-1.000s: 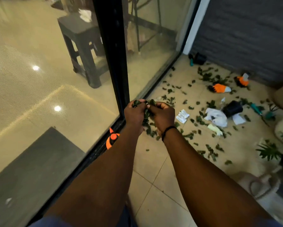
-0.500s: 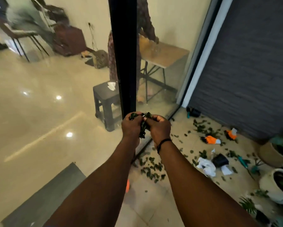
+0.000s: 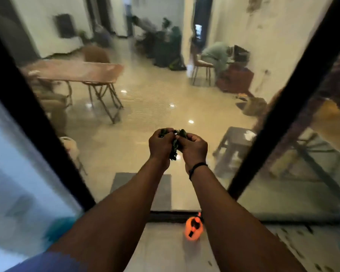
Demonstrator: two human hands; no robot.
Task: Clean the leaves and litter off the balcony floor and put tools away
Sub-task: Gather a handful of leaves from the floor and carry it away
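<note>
At nine o'clock we see a thick black door frame [image 3: 27, 107] slanting across the glass, and beyond it, toward eleven o'clock, a brown table [image 3: 75, 72] on thin legs inside the room. At the centre we hold both arms out in front of us. Our left hand [image 3: 160, 147] has its fingers curled round a bunch of dark green leaves [image 3: 174, 146], and our right hand [image 3: 194, 149], with a black band [image 3: 197, 167] at the wrist, curls against the same bunch from the other side, so the leaves are pressed between the two hands and held up off the floor. Below the hands, at six o'clock, an orange object [image 3: 192, 229] lies on the pale balcony floor [image 3: 165, 250] just beside the dark door track; it is too blurred for us to say what it is. At three o'clock a second black door frame [image 3: 287, 107] slants upward, with a grey stool [image 3: 234, 142] behind the glass near it. At five o'clock, small scattered leaves [image 3: 295, 250] dot the floor tiles.
</note>
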